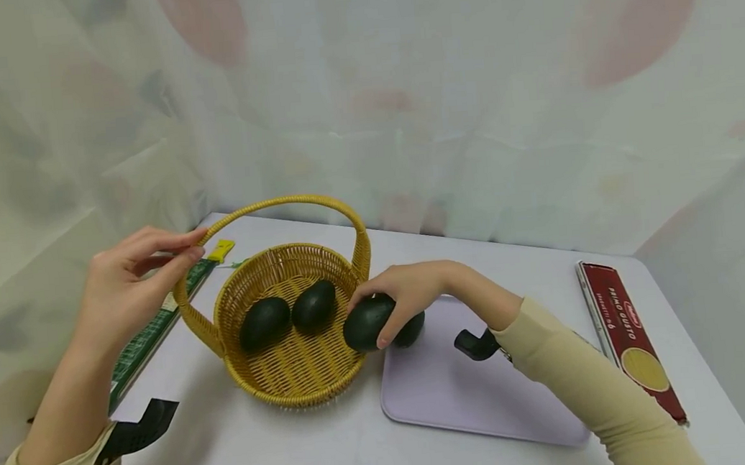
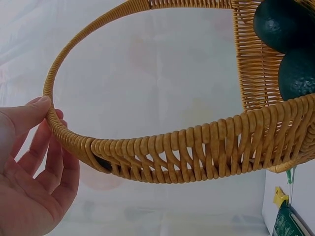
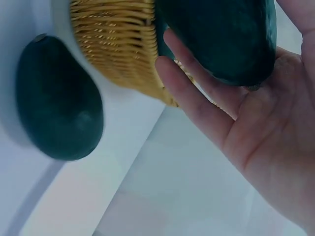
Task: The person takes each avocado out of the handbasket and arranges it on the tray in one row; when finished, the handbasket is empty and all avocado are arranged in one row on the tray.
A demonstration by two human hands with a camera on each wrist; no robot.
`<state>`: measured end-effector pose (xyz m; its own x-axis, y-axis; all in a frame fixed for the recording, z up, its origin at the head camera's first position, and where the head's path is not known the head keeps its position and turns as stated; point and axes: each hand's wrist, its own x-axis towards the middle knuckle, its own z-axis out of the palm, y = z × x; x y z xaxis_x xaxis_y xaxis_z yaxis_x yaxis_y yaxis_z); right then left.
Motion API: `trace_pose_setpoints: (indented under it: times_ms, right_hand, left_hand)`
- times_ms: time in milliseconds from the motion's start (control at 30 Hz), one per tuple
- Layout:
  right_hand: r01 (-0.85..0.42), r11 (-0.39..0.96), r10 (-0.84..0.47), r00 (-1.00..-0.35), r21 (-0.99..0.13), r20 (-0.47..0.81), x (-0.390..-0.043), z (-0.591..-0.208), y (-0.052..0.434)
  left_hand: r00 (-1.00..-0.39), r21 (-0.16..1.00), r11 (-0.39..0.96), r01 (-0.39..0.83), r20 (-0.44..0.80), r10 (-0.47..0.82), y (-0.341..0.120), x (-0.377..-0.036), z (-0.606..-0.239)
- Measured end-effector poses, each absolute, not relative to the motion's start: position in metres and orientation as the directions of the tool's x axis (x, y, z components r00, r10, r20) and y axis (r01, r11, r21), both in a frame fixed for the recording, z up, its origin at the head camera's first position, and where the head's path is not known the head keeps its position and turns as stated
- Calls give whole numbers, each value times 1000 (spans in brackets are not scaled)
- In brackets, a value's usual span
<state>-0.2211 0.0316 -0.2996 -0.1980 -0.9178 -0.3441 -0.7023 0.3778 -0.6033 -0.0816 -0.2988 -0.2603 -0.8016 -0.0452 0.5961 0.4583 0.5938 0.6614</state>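
A yellow wicker basket (image 1: 294,371) with a tall arched handle (image 1: 292,199) stands left of the middle in the head view. My left hand (image 1: 132,278) pinches the handle on its left side, thumb against fingers, as the left wrist view also shows. Inside the basket lie two dark green avocados, one at the left (image 1: 265,324) and one beside it (image 1: 315,306). My right hand (image 1: 409,291) grips another avocado (image 1: 367,323) over the basket's right rim. Partly hidden behind that hand, one more avocado (image 3: 59,101) lies on the lilac tray (image 1: 468,399).
At the right lies a red spaghetti box (image 1: 632,329), beyond the tray. A green package (image 1: 141,349) with a yellow piece (image 1: 221,251) at its far end lies behind my left arm. A printed curtain (image 1: 442,112) hangs along the table's back edge.
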Motion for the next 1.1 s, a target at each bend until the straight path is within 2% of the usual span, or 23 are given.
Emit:
trace_pose_setpoints:
  times_ms: [400, 467, 633, 800, 900, 1100]
  right_hand:
    - [-570, 393, -917, -300, -721, -263, -217, -318, 81]
    - [-546, 411, -904, -346, -730, -250, -215, -324, 89]
    - [-461, 487, -824, -524, -742, -215, -207, -341, 106]
    - [-268, 517, -701, -678, -813, -223, -196, -357, 120]
    - [-127, 507, -622, -739, -853, -259, -188, -365, 126]
    - [65, 434, -506, -808, -899, -303, -175, -377, 140]
  left_hand:
    - [-797, 688, 563, 457, 599, -85, -299, -81, -266]
    - [-798, 698, 558, 449, 594, -101, -298, -80, -266]
    - [-800, 717, 556, 421, 582, -144, -295, -80, -267]
    - [-795, 723, 549, 420, 584, -161, -293, -80, -268]
    - [-792, 724, 543, 426, 588, -163, -293, -81, -268]
    - [-798, 732, 545, 408, 577, -177, -291, -82, -270]
